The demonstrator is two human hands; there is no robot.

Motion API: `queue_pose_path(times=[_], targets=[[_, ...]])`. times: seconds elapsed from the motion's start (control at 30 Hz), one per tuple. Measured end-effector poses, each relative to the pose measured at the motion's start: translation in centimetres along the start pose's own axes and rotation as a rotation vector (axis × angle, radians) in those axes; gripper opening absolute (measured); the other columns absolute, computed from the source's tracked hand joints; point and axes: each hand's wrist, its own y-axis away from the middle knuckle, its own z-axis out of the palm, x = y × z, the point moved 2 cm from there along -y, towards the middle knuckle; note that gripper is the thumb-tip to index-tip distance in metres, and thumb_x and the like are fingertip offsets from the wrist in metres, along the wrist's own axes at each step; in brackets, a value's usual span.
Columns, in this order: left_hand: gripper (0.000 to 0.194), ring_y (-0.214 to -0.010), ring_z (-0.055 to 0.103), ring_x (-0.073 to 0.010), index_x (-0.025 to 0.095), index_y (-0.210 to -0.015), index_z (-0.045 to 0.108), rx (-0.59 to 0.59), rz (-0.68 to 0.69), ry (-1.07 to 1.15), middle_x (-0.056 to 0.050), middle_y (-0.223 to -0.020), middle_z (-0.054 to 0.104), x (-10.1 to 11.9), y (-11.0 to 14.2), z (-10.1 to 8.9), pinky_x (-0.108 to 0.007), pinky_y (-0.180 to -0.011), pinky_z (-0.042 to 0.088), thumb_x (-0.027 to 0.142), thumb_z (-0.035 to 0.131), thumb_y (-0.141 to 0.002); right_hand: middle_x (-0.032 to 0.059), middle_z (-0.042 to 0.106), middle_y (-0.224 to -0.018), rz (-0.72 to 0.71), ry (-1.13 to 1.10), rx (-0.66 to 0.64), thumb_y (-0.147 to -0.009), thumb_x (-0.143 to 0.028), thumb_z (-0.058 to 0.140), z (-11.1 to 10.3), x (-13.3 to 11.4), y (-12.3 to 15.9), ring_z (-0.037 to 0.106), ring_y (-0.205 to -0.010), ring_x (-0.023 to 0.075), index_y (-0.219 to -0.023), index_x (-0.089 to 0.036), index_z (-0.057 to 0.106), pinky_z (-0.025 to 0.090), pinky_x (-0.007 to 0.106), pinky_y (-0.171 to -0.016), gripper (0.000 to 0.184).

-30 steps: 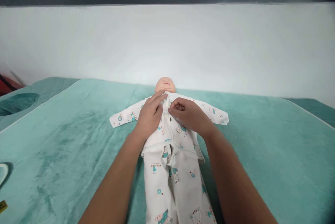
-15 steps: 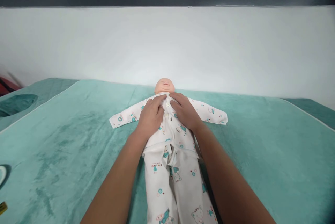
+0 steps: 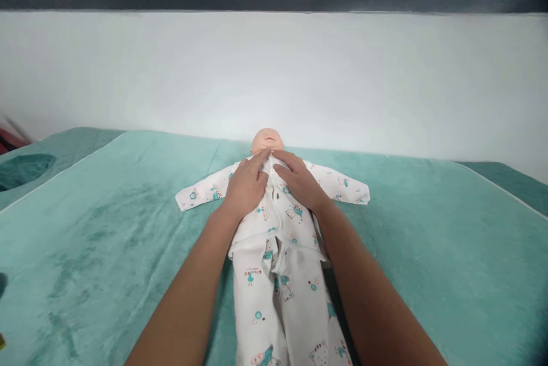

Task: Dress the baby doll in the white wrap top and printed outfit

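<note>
A baby doll [image 3: 268,141] lies on its back on a teal towel [image 3: 107,223], dressed in a white printed shirt [image 3: 278,206] and matching trousers [image 3: 282,309]. Its sleeves spread out to both sides. My left hand [image 3: 247,184] lies flat on the doll's chest, fingers stretched toward the collar. My right hand [image 3: 299,180] rests flat on the other side of the chest, fingers extended and touching the shirt's buttoned front just below the neck. Neither hand grips anything.
The towel covers a wide bed-like surface with a darker teal edge at the left [image 3: 25,169] and right [image 3: 505,175]. A white wall [image 3: 274,75] rises behind the doll's head. A red object shows at the far left edge [image 3: 6,140].
My right hand opened from a pinch at the shirt's front to lie flat on the chest. Both hands slid slightly up toward the collar.
</note>
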Motion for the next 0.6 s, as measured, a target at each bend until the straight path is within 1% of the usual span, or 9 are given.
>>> queue_pose_path(times=[0.07, 0.13, 0.23, 0.33, 0.43, 0.53, 0.6], targets=[[0.056, -0.114, 0.052, -0.0281, 0.026, -0.140, 0.045, -0.012, -0.004, -0.005, -0.006, -0.131, 0.059, 0.09, -0.40, -0.04, -0.048, -0.099, 0.042, 0.018, 0.036, -0.086, 0.0050, 0.056, -0.133, 0.079, -0.046, 0.064, -0.086, -0.033, 0.049, 0.10, 0.21, 0.17, 0.047, -0.125, 0.0204, -0.121, -0.022, 0.058, 0.035, 0.037, -0.107, 0.038], [0.056, -0.116, 0.053, -0.0274, 0.026, -0.138, 0.047, -0.003, 0.002, 0.004, -0.005, -0.133, 0.058, 0.12, -0.68, -0.07, -0.047, -0.101, 0.042, 0.016, 0.036, -0.084, 0.0055, 0.059, -0.125, 0.124, -0.071, 0.151, -0.084, -0.032, 0.050, 0.19, 0.42, 0.28, 0.053, -0.117, 0.0202, -0.112, -0.020, 0.061, 0.038, 0.037, -0.104, 0.032], [0.054, -0.117, 0.054, -0.0275, 0.025, -0.137, 0.048, 0.004, -0.001, 0.003, -0.005, -0.133, 0.059, 0.09, -0.88, -0.11, -0.046, -0.099, 0.043, 0.016, 0.036, -0.084, 0.0047, 0.063, -0.116, 0.066, -0.037, 0.223, -0.085, -0.028, 0.047, 0.35, 0.51, 0.30, 0.056, -0.112, 0.0192, -0.099, -0.021, 0.065, 0.039, 0.036, -0.102, 0.024], [0.053, -0.118, 0.054, -0.0277, 0.023, -0.137, 0.048, 0.002, -0.009, -0.024, -0.006, -0.134, 0.059, 0.09, -0.95, -0.21, -0.045, -0.098, 0.044, 0.017, 0.036, -0.085, 0.0049, 0.064, -0.114, -0.010, 0.049, 0.210, -0.086, -0.025, 0.044, 0.41, 0.60, 0.19, 0.056, -0.112, 0.0199, -0.093, -0.022, 0.067, 0.039, 0.037, -0.102, 0.024], [0.053, -0.120, 0.054, -0.0271, 0.022, -0.138, 0.047, -0.002, 0.012, -0.059, -0.005, -0.137, 0.057, 0.14, -0.95, -0.21, -0.043, -0.098, 0.044, 0.017, 0.035, -0.086, 0.0058, 0.065, -0.114, -0.071, 0.152, 0.159, -0.088, -0.025, 0.043, 0.36, 0.74, 0.01, 0.054, -0.116, 0.0225, -0.090, -0.024, 0.068, 0.038, 0.040, -0.103, 0.026], [0.052, -0.120, 0.053, -0.0272, 0.019, -0.139, 0.046, -0.002, 0.063, -0.121, -0.007, -0.137, 0.056, 0.15, -0.92, -0.03, -0.043, -0.100, 0.043, 0.016, 0.033, -0.088, 0.0062, 0.066, -0.111, -0.112, 0.234, 0.077, -0.089, -0.024, 0.044, 0.36, 0.85, -0.14, 0.049, -0.121, 0.0260, -0.091, -0.026, 0.069, 0.036, 0.044, -0.105, 0.026], [0.052, -0.118, 0.053, -0.0275, 0.017, -0.139, 0.046, 0.001, 0.093, -0.181, -0.009, -0.137, 0.056, 0.13, -0.89, 0.13, -0.044, -0.099, 0.043, 0.017, 0.032, -0.089, 0.0062, 0.067, -0.108, -0.108, 0.259, 0.041, -0.089, -0.025, 0.045, 0.35, 0.95, -0.22, 0.046, -0.125, 0.0273, -0.095, -0.028, 0.070, 0.035, 0.045, -0.106, 0.026]])
